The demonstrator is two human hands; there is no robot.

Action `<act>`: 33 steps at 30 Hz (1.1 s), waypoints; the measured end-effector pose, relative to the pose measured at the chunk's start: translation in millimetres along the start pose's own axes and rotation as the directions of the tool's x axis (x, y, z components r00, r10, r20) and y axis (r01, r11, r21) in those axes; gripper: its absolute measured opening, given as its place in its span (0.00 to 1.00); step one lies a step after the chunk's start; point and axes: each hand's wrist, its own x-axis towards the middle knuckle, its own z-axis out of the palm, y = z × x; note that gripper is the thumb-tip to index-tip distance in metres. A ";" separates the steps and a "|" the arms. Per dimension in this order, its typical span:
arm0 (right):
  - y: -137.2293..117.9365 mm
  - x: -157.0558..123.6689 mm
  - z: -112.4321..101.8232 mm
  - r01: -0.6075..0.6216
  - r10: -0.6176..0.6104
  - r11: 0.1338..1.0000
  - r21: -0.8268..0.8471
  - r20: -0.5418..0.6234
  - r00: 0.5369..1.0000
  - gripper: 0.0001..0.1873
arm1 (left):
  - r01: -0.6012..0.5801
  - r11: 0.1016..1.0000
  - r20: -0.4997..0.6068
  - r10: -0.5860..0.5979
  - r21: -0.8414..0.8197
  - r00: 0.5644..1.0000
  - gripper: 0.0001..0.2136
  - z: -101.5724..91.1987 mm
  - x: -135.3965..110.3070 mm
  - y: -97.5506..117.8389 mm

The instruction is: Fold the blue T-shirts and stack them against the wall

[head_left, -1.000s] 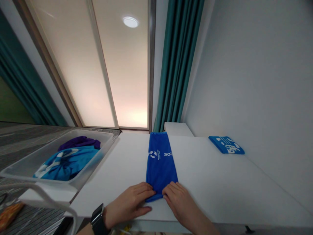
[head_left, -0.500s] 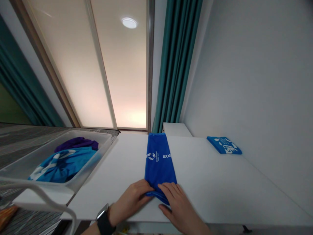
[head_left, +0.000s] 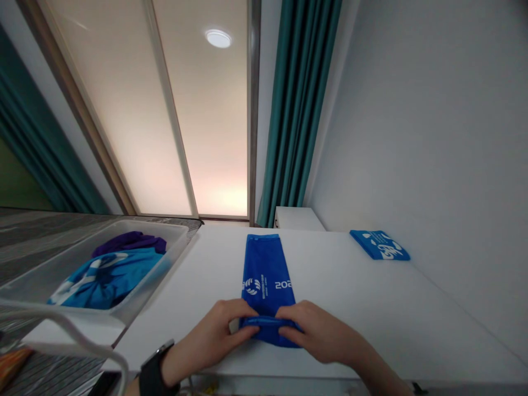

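A long, narrow folded blue cloth with white print [head_left: 264, 272] lies lengthwise on the white table [head_left: 363, 308]. Its near end is folded over into a thick band. My left hand [head_left: 210, 338], with a dark watch on the wrist, pinches the left side of that folded end. Gripping the right side of the same end is my right hand [head_left: 319, 333]. The fingers of both hands curl round the cloth.
A translucent plastic bin [head_left: 82, 286] at the left holds crumpled blue and purple cloths. A small folded blue cloth [head_left: 380, 245] lies at the table's far right by the wall. A teal curtain [head_left: 295, 110] hangs behind the table. A white rail crosses the lower left corner.
The cloth has slid toward me on the table. Its near end, flat a second ago, is now folded over and held between both hands.
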 end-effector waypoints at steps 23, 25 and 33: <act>90.7 140.6 1.5 -0.305 0.285 0.912 -0.274 -0.110 0.952 0.14 | 0.317 0.909 -0.281 -0.390 -0.272 0.877 0.15 -4.6 95.0 -121.4; 89.0 141.4 5.8 -0.329 0.304 0.894 -0.305 -0.127 0.944 0.16 | 0.312 0.917 -0.305 -0.379 -0.247 0.874 0.16 -6.8 93.7 -122.8; 87.0 150.1 4.1 -0.329 0.330 0.862 -0.386 -0.065 0.942 0.17 | 0.308 0.905 -0.354 -0.402 -0.293 0.845 0.17 -24.8 88.9 -138.3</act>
